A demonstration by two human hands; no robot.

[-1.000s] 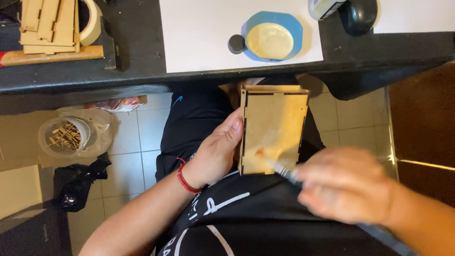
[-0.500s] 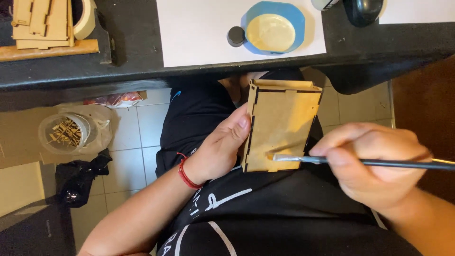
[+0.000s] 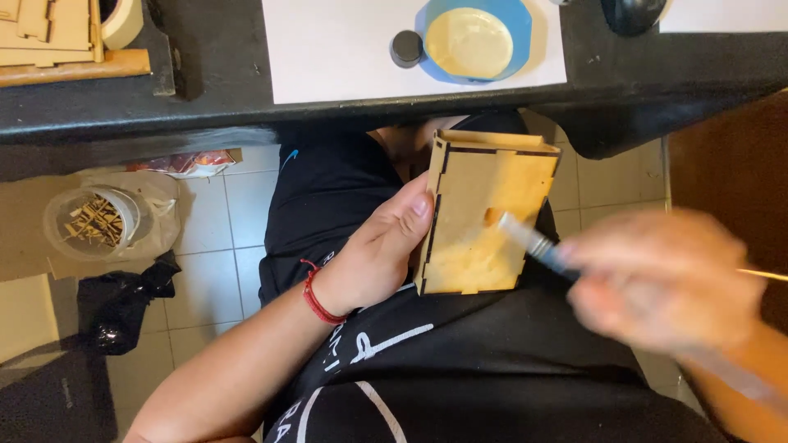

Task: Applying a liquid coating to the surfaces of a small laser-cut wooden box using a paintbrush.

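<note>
Blue dish of cream paint, dark cap, white sheet, tape roll, tub of scraps

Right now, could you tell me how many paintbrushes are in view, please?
1. The paintbrush is in the right hand, its tip on the wooden box that the left hand steadies. Others may lie outside the picture.

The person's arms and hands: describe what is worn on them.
Both forearms are bare, no sleeves or gloves showing. The left hand has a red cord bracelet at the wrist. The right hand is motion-blurred; nothing worn on it can be made out.
</note>
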